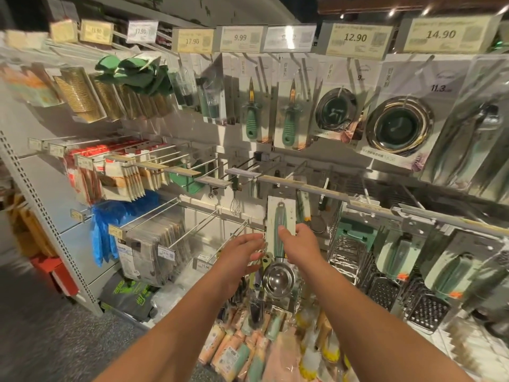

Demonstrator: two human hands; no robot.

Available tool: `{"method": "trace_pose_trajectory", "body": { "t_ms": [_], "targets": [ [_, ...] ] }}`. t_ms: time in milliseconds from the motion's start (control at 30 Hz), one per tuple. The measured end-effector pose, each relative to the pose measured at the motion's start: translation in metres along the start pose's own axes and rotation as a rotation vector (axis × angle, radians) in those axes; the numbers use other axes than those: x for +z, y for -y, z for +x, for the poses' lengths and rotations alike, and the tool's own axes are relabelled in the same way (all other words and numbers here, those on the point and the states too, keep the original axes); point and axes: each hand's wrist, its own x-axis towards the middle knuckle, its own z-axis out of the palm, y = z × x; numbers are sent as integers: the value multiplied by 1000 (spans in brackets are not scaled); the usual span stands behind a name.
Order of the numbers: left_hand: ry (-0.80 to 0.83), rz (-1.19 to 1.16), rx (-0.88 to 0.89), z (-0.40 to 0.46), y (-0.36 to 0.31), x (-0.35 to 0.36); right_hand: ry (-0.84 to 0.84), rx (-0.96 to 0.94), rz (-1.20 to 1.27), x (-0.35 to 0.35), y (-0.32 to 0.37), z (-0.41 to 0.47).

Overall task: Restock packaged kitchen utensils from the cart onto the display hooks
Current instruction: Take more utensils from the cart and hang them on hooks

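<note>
A carded utensil with a green handle and a round steel bowl (280, 227) hangs upright below the middle hook rail (289, 181). My right hand (298, 244) grips its card at the handle, thumb on the front. My left hand (242, 253) reaches in from the left with fingers spread, touching the left edge of the package beside small packets. Below both arms lies a heap of packaged utensils (248, 351) in orange, green and yellow wrappers; the cart itself cannot be made out.
Bare hooks (192, 158) stick out of the middle row. Graters (385, 290) and green-handled tools hang at the right, sink strainers (399, 125) and green knives (252, 111) above, boxed packs (154, 249) at the left. Grey floor lies at the lower left.
</note>
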Motion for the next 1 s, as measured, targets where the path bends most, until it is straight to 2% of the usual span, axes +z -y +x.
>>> {"method": "trace_pose_trajectory", "body": {
  "t_ms": [167,300,400,600,800,1000],
  "targets": [
    [-9,-17,-9,-2,4,-7,-9,93,18,1,-3,12],
    [-2,-43,-25,-4,6,-16,104,159,-139,1,-16,10],
    [3,-43,-43,-5,9,-23,164,202,-143,2,-33,4],
    [-34,168,-54,-9,29,-31,112,203,-98,-7,-54,-28],
    [117,338,-108,-23,62,-17,-56,250,95,-31,-103,-100],
    [345,536,-157,-48,98,57,-362,424,313,-76,-176,-200]
  ]
}}
